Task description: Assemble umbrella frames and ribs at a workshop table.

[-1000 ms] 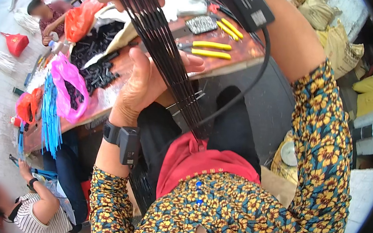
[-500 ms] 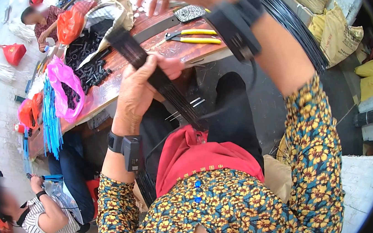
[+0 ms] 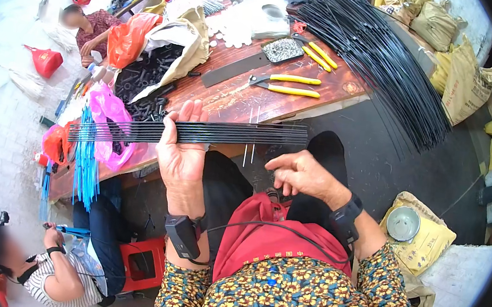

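Observation:
A flat bundle of thin black rods (image 3: 242,133) lies level across my left hand (image 3: 183,161), held between the thumb and the raised fingers with the palm facing up. The rods reach out on both sides, spread a little at the left end. Just below the bundle's right end is my right hand (image 3: 310,179), apart from it. Its fingers are loosely bent and separate, and no object shows in them. Thin upright metal pins (image 3: 246,153) stand by the table's front edge, partly hidden behind the bundle.
On the wooden table (image 3: 222,99) lie yellow-handled pliers (image 3: 293,85), a second pair (image 3: 321,56), a tray of small pieces (image 3: 283,50), and a sack of black tubular parts (image 3: 149,73). A big heap of long black rods (image 3: 384,60) overhangs the right side. Co-workers sit at left.
The bundle has swung from a steep slant to level, farther from my body. My right hand has come down from above the table to beside the bundle's right end.

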The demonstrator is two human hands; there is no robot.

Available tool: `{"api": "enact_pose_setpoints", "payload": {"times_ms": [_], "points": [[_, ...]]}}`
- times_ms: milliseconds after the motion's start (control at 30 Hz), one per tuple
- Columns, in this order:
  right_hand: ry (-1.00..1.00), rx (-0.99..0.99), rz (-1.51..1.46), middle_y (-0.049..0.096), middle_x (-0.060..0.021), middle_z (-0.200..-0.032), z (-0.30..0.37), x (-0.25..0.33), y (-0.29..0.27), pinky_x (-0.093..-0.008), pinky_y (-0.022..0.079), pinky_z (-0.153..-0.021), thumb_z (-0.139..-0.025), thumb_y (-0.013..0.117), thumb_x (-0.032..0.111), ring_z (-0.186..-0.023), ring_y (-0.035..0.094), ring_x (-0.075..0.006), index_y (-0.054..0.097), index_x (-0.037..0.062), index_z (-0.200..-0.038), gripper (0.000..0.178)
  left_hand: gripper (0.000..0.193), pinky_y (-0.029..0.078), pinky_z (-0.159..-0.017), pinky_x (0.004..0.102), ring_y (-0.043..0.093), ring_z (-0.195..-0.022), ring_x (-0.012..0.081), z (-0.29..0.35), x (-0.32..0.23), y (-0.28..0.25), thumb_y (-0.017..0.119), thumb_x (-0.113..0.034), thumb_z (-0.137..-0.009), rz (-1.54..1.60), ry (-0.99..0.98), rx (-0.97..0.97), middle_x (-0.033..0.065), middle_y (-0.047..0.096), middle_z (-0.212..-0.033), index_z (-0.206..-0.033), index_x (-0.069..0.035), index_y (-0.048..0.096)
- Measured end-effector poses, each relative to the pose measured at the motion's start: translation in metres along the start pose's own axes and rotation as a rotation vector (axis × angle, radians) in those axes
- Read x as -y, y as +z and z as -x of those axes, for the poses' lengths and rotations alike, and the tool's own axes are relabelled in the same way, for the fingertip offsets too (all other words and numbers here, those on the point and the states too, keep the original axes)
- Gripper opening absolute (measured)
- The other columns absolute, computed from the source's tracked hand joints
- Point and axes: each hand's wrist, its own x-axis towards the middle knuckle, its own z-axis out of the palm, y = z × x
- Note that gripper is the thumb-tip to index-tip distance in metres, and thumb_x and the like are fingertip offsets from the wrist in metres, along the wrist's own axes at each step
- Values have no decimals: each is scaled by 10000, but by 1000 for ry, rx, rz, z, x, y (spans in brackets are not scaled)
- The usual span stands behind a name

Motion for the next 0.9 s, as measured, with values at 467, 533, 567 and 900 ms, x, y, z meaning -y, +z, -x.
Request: {"api": "enact_pose_setpoints", "payload": {"times_ms": [467,533,567,900], "points": [[-594,-528,-361,555,-27,-1108,-63,38,69,-220,419,-786,-950,599,347,-912,496,-70,540,20,-1317,495,287,388,-1044,427,491,-1174,237,27,74,7,503,-260,-1001,11,37,-53,136,546,-1205,-1162,-23,516],[-570,-494,-460,566,14,-769,-60,46,65,-186,353,-484,-943,599,312,-560,456,-49,651,14,-1118,349,340,451,-843,343,552,-1007,202,31,76,15,490,-283,-1010,-24,-50,-83,94,545,-1157,-1252,-45,475],[-506,-486,-456,563,7,-715,-55,51,59,-195,359,-469,-944,590,290,-524,458,-59,655,17,-1060,304,361,454,-771,329,568,-927,190,32,77,13,498,-293,-1007,-39,-78,-19,87,552,-1144,-1267,-46,461],[-604,-383,38,637,-15,-698,-4,175,-58,-177,382,-404,-899,598,207,-454,514,-39,674,40,-862,188,171,526,-763,255,656,-836,134,90,13,30,628,-87,-914,-954,-31,322,72,704,-913,-1011,36,694]]}}
